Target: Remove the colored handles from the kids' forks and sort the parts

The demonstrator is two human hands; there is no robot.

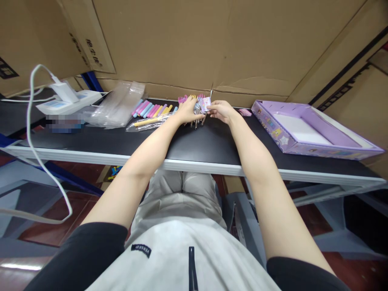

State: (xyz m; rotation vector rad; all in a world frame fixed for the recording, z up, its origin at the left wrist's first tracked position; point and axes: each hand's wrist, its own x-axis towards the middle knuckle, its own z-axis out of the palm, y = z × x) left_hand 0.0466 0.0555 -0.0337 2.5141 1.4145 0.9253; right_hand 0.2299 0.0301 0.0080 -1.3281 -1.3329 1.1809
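Note:
My left hand (186, 112) lies over a bunch of thin metal rods (196, 123), its fingers and thumb apart. Pink claw-shaped ends (182, 99) stick out behind it, like those of small back scratchers; much of the bunch is hidden beneath the hand. Between the fingertips of my right hand (222, 110) is a small purple printed card (205, 104), held upright just beside the rods. Left of my left hand, a yellow stick (148, 121) lies in a clear plastic sleeve. Behind that is a row of pink, blue, yellow and purple handles (153, 110).
Clear plastic bags (119, 105) lie at the left, near a white power strip (71, 102) with a cabled plug. A few pink cards (245, 112) sit right of my hands. The purple display box (303, 143) stands open farther right. Cardboard (224, 44) walls the black table's back.

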